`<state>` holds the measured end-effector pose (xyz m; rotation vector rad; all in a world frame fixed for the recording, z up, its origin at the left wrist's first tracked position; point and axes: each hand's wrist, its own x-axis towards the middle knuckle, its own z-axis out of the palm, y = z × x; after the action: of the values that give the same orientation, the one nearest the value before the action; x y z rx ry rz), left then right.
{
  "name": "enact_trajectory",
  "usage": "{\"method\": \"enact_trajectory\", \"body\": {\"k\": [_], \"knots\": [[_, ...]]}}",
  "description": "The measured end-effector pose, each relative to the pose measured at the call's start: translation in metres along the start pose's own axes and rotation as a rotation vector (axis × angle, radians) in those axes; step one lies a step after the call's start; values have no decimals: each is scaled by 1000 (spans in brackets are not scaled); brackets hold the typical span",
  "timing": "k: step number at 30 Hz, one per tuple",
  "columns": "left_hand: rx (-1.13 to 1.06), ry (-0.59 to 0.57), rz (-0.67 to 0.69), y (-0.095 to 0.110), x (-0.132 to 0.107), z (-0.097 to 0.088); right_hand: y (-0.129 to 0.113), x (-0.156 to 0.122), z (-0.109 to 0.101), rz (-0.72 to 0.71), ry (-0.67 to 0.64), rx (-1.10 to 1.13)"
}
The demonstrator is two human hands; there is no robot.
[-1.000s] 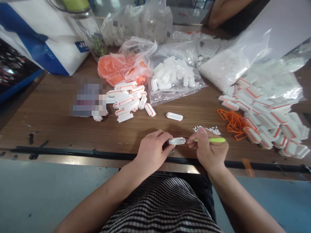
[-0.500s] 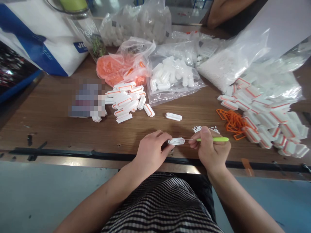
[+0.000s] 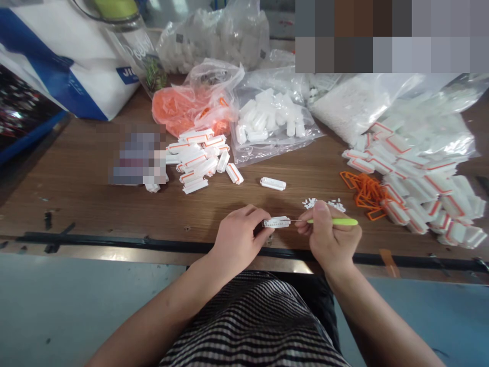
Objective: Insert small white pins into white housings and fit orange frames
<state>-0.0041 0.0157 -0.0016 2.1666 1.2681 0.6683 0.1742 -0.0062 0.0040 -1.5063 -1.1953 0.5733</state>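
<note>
White piece (image 3: 277, 223) between hands (image 3: 333, 237); left (image 3: 239, 237) grips it

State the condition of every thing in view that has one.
White strip, held in left hand
Green-handled tool, gripped in right hand, pointing toward the strip
Bottle, capped
Orange frames, loose, heaped
White bits, loose, scattered
Clear bag, holding white parts
</note>
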Motion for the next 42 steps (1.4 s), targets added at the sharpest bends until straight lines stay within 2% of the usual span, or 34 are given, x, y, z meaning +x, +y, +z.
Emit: {"method": "enact_trajectory", "body": {"k": [6, 14, 21, 27, 36, 42], "knots": [[5, 2, 8, 0, 0, 0, -3, 4, 0, 10, -17, -62], [7, 5, 9, 0, 1, 0, 2, 1, 0, 39, 39, 28], [7, -11, 2, 0, 1, -1, 1, 1, -1, -13, -22, -31], [2, -13, -3, 1, 1, -1, -4, -2, 2, 56, 68, 25], [0, -15, -1, 1, 1, -2, -2, 1, -2, -91, -54, -143], [0, -1, 7, 1, 1, -1, 0, -1, -1, -68, -8, -63]]}}
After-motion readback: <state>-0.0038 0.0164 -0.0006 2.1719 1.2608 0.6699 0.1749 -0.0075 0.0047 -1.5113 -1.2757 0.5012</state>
